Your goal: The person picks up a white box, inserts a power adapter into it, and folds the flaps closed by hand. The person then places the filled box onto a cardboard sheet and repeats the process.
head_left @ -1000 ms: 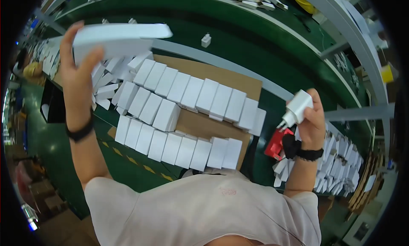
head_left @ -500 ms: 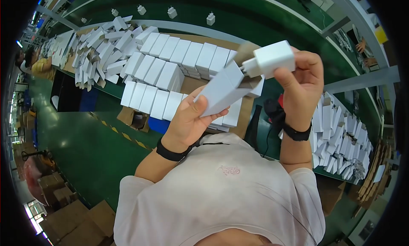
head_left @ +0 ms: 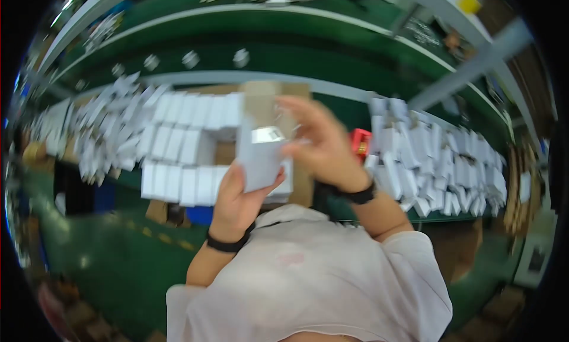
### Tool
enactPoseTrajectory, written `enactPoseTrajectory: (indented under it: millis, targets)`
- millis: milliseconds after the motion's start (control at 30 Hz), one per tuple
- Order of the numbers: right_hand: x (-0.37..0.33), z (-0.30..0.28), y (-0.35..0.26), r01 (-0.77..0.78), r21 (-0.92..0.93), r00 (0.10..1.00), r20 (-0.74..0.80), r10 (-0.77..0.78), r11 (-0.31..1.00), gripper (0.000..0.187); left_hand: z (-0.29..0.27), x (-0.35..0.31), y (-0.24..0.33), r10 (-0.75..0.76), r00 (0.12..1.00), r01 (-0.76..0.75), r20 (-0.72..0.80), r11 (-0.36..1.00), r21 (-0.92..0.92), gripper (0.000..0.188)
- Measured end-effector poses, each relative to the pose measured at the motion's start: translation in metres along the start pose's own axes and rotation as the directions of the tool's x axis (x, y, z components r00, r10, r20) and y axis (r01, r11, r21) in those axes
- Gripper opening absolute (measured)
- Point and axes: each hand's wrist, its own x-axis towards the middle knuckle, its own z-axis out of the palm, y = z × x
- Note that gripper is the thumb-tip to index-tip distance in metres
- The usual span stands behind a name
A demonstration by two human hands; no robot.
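Observation:
My left hand (head_left: 231,203) is closed round the lower part of a small white box (head_left: 261,167), held tilted up in front of my chest. Its long top flap (head_left: 261,99) stands open, showing a brownish inner side. In the box's mouth lies the white plug charger (head_left: 268,134), with only one end of it showing. My right hand (head_left: 323,143) is beside that mouth, blurred by motion, its thumb and forefinger apart near the right edge of the box. Nothing shows between those fingers.
Behind my hands, rows of closed white boxes (head_left: 172,143) stand on brown cardboard. Loose white cartons (head_left: 115,122) are heaped to the left, more cartons (head_left: 438,158) to the right. A red container (head_left: 360,141) is beside the right heap. Several chargers (head_left: 189,59) sit on the green belt beyond.
The charger has gone from my right hand into the mouth of the box. Both hands and the box have moved left, and the box is more upright. The whole view has turned.

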Motion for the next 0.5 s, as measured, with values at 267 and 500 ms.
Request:
enactPoseTrajectory:
  millis: [267,500]
  targets:
    - [-0.016,0.025,0.023,0.059,0.318,0.985,-0.172,-0.004,0.946,0.051,0.031,0.014,-0.009,0.4,0.877,-0.454,0.267,0.505,0.734,0.067]
    - [-0.017,0.012,0.024,0.011,-0.174,0.999,-0.039,-0.018,0.985,0.018,0.026,0.015,-0.001,0.275,0.933,-0.308,0.234,0.269,0.912,0.059]
